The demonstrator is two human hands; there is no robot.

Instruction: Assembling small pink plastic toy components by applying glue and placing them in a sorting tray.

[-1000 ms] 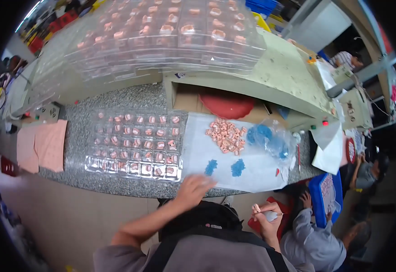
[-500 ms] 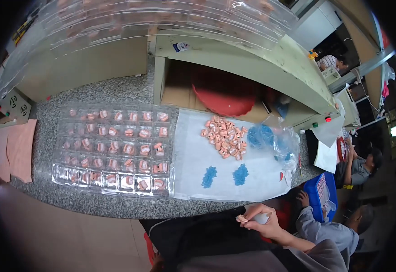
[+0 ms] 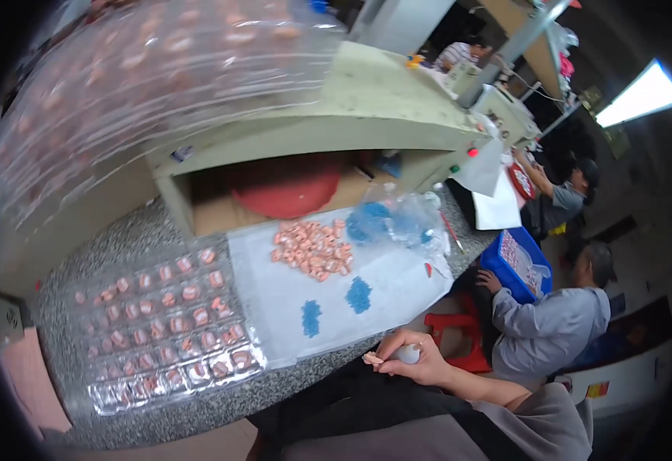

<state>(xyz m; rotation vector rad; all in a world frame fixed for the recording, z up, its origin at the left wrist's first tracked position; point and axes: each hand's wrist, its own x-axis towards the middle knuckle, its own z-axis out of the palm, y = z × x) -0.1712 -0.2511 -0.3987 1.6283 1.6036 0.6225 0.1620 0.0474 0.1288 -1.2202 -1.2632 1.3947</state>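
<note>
A red stool [image 3: 459,321] stands near a grey-sleeved co-worker [image 3: 547,334].

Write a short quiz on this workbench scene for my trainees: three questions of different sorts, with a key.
1. Multiple choice: what is pinched in the person's right hand?
A) a blue tub
B) a small pink piece
C) a red basin

2. True or false: the clear compartment tray lies to the left of the white sheet.

3. Fill in: on that sheet lie a heap of pink pieces and two small ____ piles.

Key: 1 B; 2 true; 3 blue.
</note>
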